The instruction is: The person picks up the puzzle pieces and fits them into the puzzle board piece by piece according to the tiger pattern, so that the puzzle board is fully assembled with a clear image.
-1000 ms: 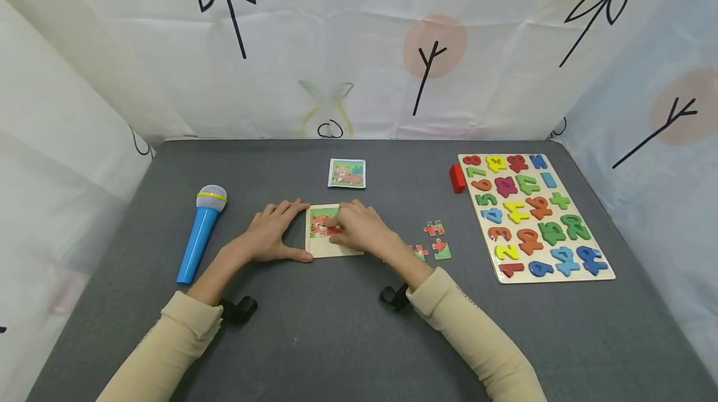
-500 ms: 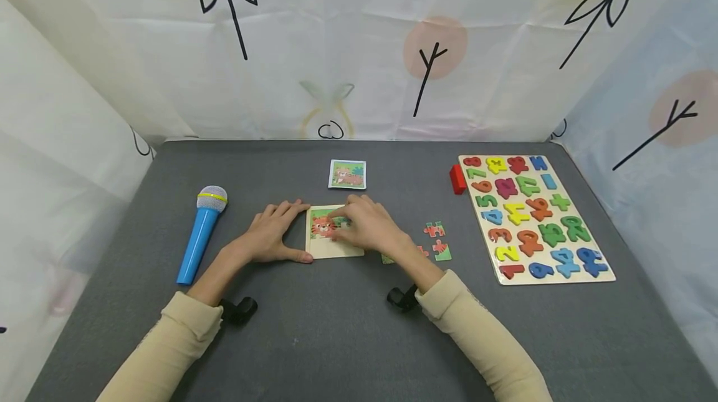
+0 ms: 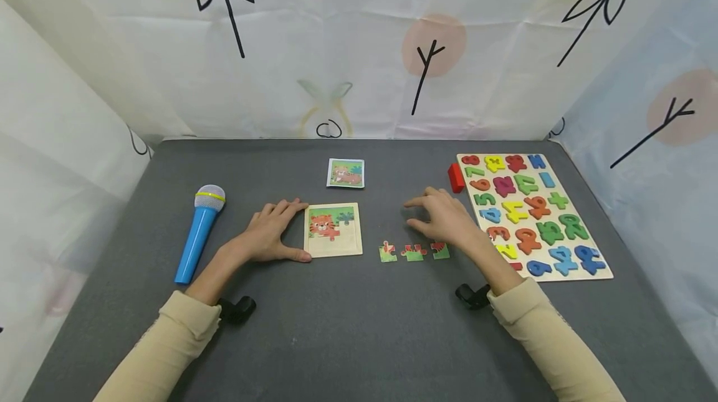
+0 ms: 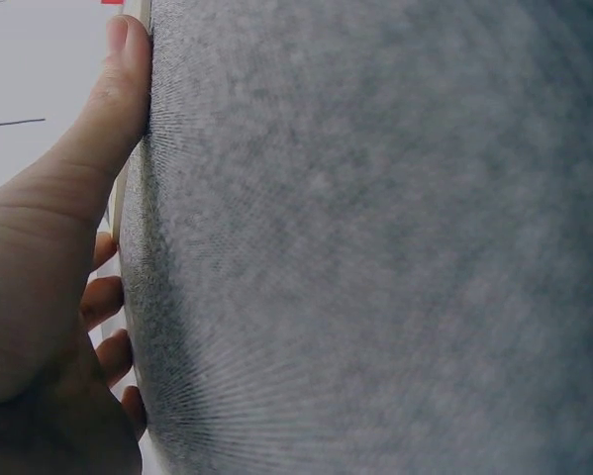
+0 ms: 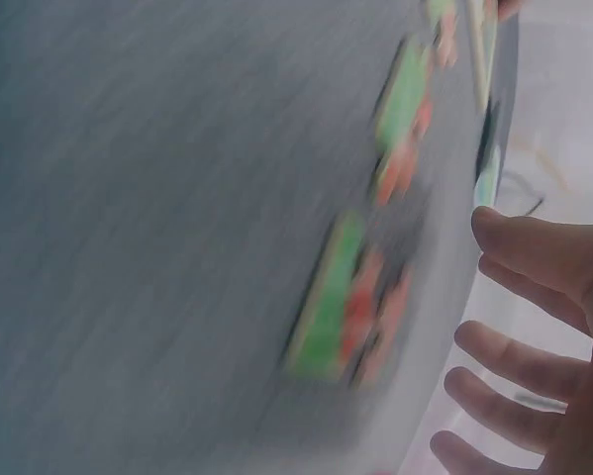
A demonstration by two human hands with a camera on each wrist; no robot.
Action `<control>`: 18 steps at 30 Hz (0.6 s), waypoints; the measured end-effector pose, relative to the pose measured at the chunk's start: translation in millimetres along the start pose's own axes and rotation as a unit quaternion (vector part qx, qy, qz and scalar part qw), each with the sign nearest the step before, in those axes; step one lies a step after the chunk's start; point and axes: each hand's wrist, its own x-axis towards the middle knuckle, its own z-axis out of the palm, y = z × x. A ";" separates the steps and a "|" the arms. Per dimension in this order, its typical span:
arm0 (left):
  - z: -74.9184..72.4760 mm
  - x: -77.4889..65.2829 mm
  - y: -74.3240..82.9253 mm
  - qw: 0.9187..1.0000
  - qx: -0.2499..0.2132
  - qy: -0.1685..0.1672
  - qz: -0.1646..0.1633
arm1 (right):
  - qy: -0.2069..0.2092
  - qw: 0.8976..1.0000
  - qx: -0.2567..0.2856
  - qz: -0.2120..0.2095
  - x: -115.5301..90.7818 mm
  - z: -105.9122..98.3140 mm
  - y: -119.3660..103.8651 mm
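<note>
My left hand (image 3: pixel 270 232) lies spread on the grey table, its thumb and forefinger at the left edge of a small wooden puzzle board (image 3: pixel 349 245). Fitted into the board's upper part are pieces showing an orange tiger face (image 3: pixel 323 226) and green background; bare wood shows on the lower and right parts. Over the table to the right hovers my right hand (image 3: pixel 444 218), fingers apart and holding nothing. Below and left of it lie loose jigsaw pieces: a left one (image 3: pixel 387 253), a middle one (image 3: pixel 414 255) and a right one (image 3: pixel 440 252) partly behind the hand.
A square picture card (image 3: pixel 346 173) lies behind the board. On the left is a blue toy microphone (image 3: pixel 201 234). To the right, a board of coloured numbers and letters (image 3: pixel 477 252) sits partly under my right forearm in this view, beside a red block (image 3: pixel 456 177).
My right hand has left the puzzle board and moved right, over the loose pieces. A green piece with a tree now shows at the board's upper right. My left hand stays in place.
</note>
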 end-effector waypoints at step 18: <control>-0.9 -0.7 -1.6 1.000 -0.001 -0.005 0.000 | -0.022 0.999 0.026 0.019 -21.1 2.3 26.7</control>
